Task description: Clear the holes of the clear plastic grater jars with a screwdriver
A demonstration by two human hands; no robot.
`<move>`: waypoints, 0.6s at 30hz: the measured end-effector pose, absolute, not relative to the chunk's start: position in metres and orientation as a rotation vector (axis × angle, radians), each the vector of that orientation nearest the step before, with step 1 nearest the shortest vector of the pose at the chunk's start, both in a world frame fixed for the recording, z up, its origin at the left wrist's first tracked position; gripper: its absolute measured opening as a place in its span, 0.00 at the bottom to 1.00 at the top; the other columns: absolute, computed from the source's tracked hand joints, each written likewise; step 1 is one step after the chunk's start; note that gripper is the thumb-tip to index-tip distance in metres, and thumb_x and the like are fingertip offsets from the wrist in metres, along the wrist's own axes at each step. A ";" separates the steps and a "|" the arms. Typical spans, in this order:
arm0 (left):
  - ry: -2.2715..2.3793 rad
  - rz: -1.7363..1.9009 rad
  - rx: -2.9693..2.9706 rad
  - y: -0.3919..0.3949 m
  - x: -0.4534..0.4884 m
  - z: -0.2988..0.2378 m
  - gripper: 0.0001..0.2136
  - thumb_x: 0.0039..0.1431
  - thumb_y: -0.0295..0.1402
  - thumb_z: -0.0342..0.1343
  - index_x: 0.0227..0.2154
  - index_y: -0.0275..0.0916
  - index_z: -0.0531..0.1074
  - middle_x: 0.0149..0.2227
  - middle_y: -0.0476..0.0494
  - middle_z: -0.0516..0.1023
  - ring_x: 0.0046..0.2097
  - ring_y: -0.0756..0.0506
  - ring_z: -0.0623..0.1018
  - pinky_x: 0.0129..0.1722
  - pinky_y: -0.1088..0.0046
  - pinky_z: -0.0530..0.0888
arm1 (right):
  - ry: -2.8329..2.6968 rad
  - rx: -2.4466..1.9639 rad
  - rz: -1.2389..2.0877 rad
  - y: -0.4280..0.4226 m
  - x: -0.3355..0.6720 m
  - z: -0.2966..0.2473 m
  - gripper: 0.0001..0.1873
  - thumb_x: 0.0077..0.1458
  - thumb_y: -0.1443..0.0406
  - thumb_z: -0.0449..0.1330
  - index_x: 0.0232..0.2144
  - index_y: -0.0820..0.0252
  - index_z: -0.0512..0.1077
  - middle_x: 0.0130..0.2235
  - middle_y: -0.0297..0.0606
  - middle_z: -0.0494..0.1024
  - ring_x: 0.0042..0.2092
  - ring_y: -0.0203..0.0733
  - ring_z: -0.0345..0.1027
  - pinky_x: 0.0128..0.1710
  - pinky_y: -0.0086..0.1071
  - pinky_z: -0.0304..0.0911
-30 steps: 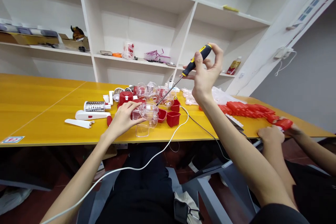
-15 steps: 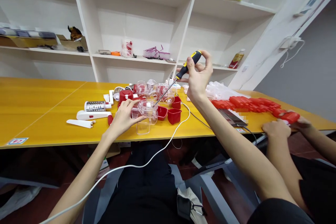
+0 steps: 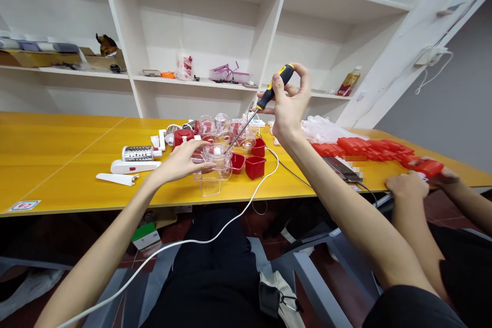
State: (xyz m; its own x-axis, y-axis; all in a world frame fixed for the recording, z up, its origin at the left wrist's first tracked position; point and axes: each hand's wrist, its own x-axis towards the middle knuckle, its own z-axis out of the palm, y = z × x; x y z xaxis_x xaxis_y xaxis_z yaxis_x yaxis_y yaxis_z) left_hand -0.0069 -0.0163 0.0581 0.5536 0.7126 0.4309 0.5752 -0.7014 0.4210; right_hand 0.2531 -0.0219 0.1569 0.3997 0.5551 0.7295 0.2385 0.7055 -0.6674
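Observation:
My right hand point(image 3: 290, 100) is closed round the black and yellow handle of a screwdriver point(image 3: 257, 110). Its thin shaft slants down and left into the top of a clear plastic housing point(image 3: 213, 170) on the yellow table point(image 3: 61, 164). My left hand point(image 3: 184, 161) rests against the left side of that housing, fingers wrapped on it. Red square cups point(image 3: 254, 166) sit just right of the housing. More clear housings point(image 3: 221, 127) and a red round part point(image 3: 183, 137) stand behind it.
A metal grater drum point(image 3: 139, 153) and white plastic parts point(image 3: 132, 166) lie to the left. Another person's hands point(image 3: 407, 184) work at the right by a row of red parts point(image 3: 369, 147) and a phone point(image 3: 341, 168). A white cable point(image 3: 246, 205) hangs over the table edge. Shelves stand behind.
My right hand with the screwdriver shifted slightly left, the shaft staying in the housing. My left hand stayed on the housing. The view drifted a little.

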 end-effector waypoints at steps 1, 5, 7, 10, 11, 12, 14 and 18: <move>1.020 0.845 2.535 -0.013 -0.007 0.061 0.31 0.57 0.55 0.58 0.58 0.41 0.68 0.57 0.36 0.73 0.59 0.35 0.73 0.60 0.53 0.68 | -1.171 -0.810 0.230 -0.021 0.255 0.156 0.31 0.54 0.46 0.59 0.55 0.44 0.54 0.43 0.36 0.75 0.39 0.42 0.77 0.24 0.31 0.71; 0.884 0.773 2.472 -0.005 -0.008 0.072 0.32 0.54 0.52 0.62 0.59 0.43 0.68 0.63 0.37 0.70 0.62 0.36 0.72 0.61 0.57 0.69 | -1.148 -0.808 0.253 -0.022 0.259 0.153 0.31 0.55 0.48 0.60 0.57 0.43 0.54 0.45 0.37 0.76 0.38 0.42 0.77 0.24 0.32 0.71; 0.866 0.727 2.459 -0.003 -0.007 0.076 0.32 0.53 0.50 0.63 0.59 0.44 0.68 0.64 0.37 0.69 0.63 0.37 0.72 0.61 0.58 0.69 | -1.133 -0.816 0.266 -0.023 0.260 0.153 0.31 0.55 0.49 0.60 0.57 0.43 0.55 0.44 0.37 0.77 0.37 0.42 0.77 0.23 0.32 0.71; 0.866 0.671 2.483 0.001 -0.003 0.079 0.31 0.53 0.49 0.63 0.59 0.43 0.68 0.64 0.37 0.70 0.63 0.37 0.71 0.62 0.56 0.67 | -1.121 -0.830 0.267 -0.021 0.262 0.152 0.34 0.54 0.48 0.60 0.59 0.44 0.54 0.42 0.37 0.76 0.37 0.43 0.77 0.22 0.33 0.72; 0.869 0.663 2.487 0.002 -0.002 0.079 0.31 0.54 0.49 0.62 0.59 0.43 0.69 0.63 0.37 0.70 0.63 0.37 0.72 0.62 0.56 0.68 | -1.121 -0.833 0.264 -0.020 0.263 0.152 0.35 0.54 0.47 0.60 0.59 0.44 0.54 0.42 0.36 0.76 0.37 0.42 0.77 0.22 0.32 0.71; 0.876 0.660 2.486 0.003 -0.001 0.080 0.31 0.54 0.50 0.62 0.58 0.43 0.69 0.63 0.37 0.71 0.62 0.37 0.72 0.61 0.56 0.69 | -1.126 -0.838 0.262 -0.018 0.264 0.151 0.37 0.54 0.46 0.60 0.60 0.43 0.52 0.42 0.36 0.76 0.37 0.42 0.77 0.21 0.31 0.70; 0.882 0.660 2.481 0.003 0.001 0.081 0.30 0.55 0.50 0.61 0.58 0.44 0.69 0.62 0.38 0.71 0.61 0.37 0.73 0.59 0.57 0.71 | -1.141 -0.851 0.266 -0.015 0.267 0.151 0.38 0.53 0.43 0.59 0.61 0.42 0.51 0.41 0.36 0.76 0.37 0.42 0.77 0.20 0.31 0.69; 0.902 0.632 2.506 0.002 0.000 0.083 0.29 0.54 0.50 0.60 0.57 0.42 0.70 0.61 0.38 0.73 0.61 0.37 0.73 0.60 0.56 0.69 | -1.172 -0.874 0.263 -0.016 0.265 0.155 0.39 0.52 0.39 0.58 0.59 0.41 0.51 0.37 0.34 0.76 0.36 0.42 0.77 0.20 0.31 0.68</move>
